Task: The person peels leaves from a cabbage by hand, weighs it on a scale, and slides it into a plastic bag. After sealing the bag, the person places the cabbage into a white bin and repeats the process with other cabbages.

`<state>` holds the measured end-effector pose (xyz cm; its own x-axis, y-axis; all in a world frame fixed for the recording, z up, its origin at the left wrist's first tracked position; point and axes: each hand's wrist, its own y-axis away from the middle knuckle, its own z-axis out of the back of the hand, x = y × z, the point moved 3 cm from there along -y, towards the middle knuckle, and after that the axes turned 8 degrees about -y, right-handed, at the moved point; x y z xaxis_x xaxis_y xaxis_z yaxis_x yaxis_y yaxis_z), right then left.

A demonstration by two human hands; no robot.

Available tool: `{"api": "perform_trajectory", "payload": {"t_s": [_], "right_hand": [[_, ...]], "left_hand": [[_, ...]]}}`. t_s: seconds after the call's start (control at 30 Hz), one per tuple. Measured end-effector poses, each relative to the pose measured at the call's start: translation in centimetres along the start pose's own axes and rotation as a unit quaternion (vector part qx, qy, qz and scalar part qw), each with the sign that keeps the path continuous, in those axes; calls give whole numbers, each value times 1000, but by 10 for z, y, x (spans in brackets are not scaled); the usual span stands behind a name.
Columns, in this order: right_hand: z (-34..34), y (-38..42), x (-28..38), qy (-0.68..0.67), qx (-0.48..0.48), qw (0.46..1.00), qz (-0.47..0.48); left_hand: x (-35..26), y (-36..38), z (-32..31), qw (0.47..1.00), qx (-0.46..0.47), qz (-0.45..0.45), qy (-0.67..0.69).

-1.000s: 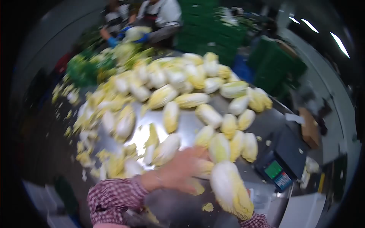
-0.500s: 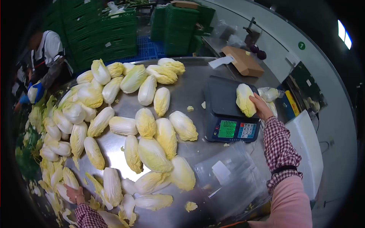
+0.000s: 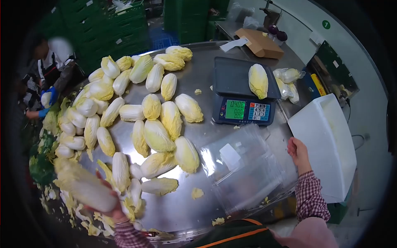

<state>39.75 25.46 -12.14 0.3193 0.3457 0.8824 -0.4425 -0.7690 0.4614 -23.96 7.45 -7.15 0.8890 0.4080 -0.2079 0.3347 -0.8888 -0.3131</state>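
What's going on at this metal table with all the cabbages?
The person's left hand holds a napa cabbage over the trimmed leaves. Their right hand, seemingly empty, is by the white bin. Another napa cabbage lies on the digital scale, its display lit green. Many more lie loose on the table, beside clear plastic bags. At the far left, a co-worker wears blue gloves.

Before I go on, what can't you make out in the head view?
All head view:
Left hand: palm hidden by the held cabbage.
Held cabbage: leaf detail lost to motion blur.
Scale: lower readings too small.
White label: any print too small.
Farthest-left person: partly lost in dark lens edge.
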Motion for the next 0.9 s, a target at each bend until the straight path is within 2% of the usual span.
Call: {"api": "perform_trajectory", "payload": {"t_s": [0.07,0.13,0.2,0.27,0.33,0.4,0.47,0.53,0.67,0.73,0.8,0.87,0.9], "right_hand": [[-12,20,6,31,8,999,4],[-16,16,20,137,83,984,73],[-23,3,34,117,111,983,84],[-36,-8,50,94,141,981,96],[-52,-14,60,20,179,981,73],[-65,-28,67,0,214,975,65],[-81,-45,81,-18,250,966,60],[-95,-57,96,-34,265,960,86],[-118,-82,125,-23,266,957,113],[-134,-94,132,24,241,958,153],[-155,-104,133,60,262,952,143],[-182,-112,125,213,198,933,210],[-194,-132,115,258,205,900,286]], "left_hand": [[49,13,-3,998,-16,60,29],[90,16,-11,983,-90,120,101],[115,4,-29,981,-128,128,73],[135,-8,-38,963,-245,111,-21],[155,-17,-41,964,-242,91,-65],[177,-29,-45,966,-214,113,-88],[199,-39,-47,959,-231,109,-125],[213,-45,-33,913,-312,95,-244],[230,-61,-22,887,-337,108,-298],[231,-70,-19,878,-330,108,-329],[231,-85,-11,869,-321,108,-360],[228,-105,-2,802,-247,89,-537],[227,-112,4,796,-253,79,-544]]}}
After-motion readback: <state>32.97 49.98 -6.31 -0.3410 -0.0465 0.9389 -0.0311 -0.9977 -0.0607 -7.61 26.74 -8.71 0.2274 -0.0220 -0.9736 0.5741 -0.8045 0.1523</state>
